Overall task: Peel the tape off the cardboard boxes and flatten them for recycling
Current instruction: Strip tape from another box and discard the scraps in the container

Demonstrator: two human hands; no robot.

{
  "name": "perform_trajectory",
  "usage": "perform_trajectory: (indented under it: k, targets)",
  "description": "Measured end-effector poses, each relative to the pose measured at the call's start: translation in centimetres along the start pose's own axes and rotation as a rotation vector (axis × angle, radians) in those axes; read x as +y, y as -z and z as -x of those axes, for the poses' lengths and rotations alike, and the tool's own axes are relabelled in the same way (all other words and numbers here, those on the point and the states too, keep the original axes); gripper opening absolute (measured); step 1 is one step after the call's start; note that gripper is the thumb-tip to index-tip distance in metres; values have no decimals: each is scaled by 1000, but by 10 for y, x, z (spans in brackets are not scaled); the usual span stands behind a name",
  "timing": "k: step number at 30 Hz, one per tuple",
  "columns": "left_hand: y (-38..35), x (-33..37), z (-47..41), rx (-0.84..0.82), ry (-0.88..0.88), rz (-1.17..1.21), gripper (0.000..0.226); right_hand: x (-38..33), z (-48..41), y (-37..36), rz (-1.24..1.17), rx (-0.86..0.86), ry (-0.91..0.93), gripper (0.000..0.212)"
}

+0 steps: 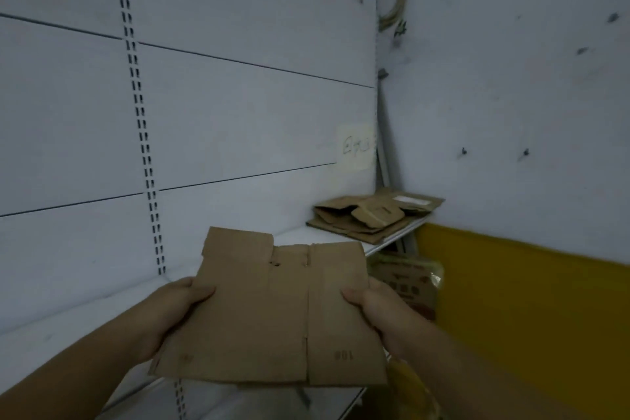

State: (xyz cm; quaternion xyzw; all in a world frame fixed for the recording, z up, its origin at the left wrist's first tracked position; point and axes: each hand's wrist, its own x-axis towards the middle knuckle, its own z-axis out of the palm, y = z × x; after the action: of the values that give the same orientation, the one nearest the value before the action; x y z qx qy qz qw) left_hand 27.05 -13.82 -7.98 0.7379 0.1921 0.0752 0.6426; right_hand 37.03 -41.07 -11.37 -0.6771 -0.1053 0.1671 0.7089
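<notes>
Thumbs lie flat on top of the flattened cardboard box (272, 310), the other fingers hidden beneath it: left hand (177, 307) pinching its left edge, right hand (375, 307) its right. Plain brown, creased, flaps ragged along the far edge, it is held above the white shelf (85, 324). Farther along lies a stack of flattened cardboard (371, 215).

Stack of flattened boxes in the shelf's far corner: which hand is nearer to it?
Right. The right hand grips the held cardboard by its right edge, on the side toward the stack; the left hand grips the opposite edge, farther away.
</notes>
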Motion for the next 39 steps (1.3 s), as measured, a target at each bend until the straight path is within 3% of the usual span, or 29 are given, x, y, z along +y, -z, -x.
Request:
perform_trajectory:
  k: [6, 11, 17, 20, 25, 31, 34, 39]
  targets:
    - [-70, 32, -86, -193, 40, 143, 26, -11, -64, 77, -10, 167, 33, 16]
    - [-143, 75, -169, -341, 45, 462, 34, -40, -111, 147, -76, 404, 102, 16]
    - [-264, 96, -232, -500, 62, 740, 34, -43, -149, 228, -174, 565, 208, 23]
    - [-330, 109, -251, -442, 30, 830, 28, -41, -176, 262, -262, 595, 268, 23]
    - [-432, 131, -291, -349, 8, 687, 26, -44, -219, 324, -371, 546, 215, 21]
    - [-483, 165, -346, -168, -149, 572, 25, -70, -262, 422, -50, 366, 158, 25]
    - [-494, 172, -375, -41, -178, 526, 26, -82, -303, 449, 37, 303, 129, 44]
    - [-505, 186, -434, 120, -180, 548, 25, -100, -388, 473, 486, 369, 213, 97]
